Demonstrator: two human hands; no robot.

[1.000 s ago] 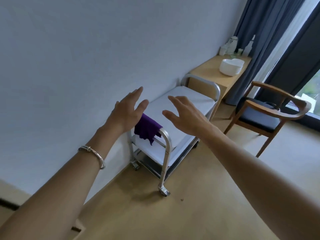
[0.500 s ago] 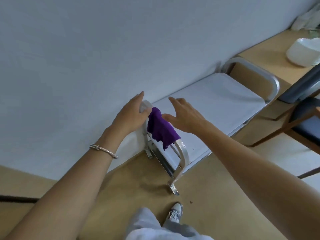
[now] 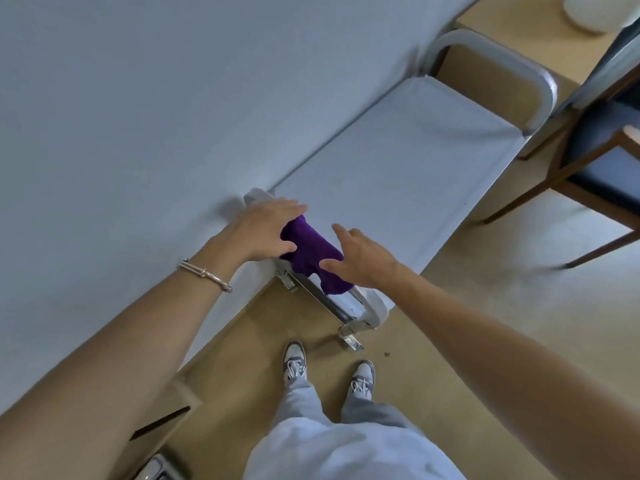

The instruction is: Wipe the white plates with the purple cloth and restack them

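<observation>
Purple cloth (image 3: pixel 311 251) over cart handle (image 3: pixel 372 306), left hand (image 3: pixel 266 230) touching, right hand (image 3: pixel 363 258) beside

A crumpled dark purple cloth (image 3: pixel 311 251) hangs over the near tubular metal handle (image 3: pixel 372 308) of a white-topped steel trolley (image 3: pixel 398 168) standing along a pale wall (image 3: pixel 173 98). The left hand (image 3: pixel 266 230), a silver bracelet (image 3: pixel 204 273) on its wrist, lies flat on that handle, thumb against the cloth. The right hand (image 3: pixel 363 258) is spread just over the cloth's other side; contact is unclear. A stack of round white plates (image 3: pixel 588 12), cut off by the frame edge, sits on the light wooden worktop (image 3: pixel 519 15) beyond the trolley. A dark-cushioned wooden chair (image 3: pixel 602 157) stands to the right.
</observation>
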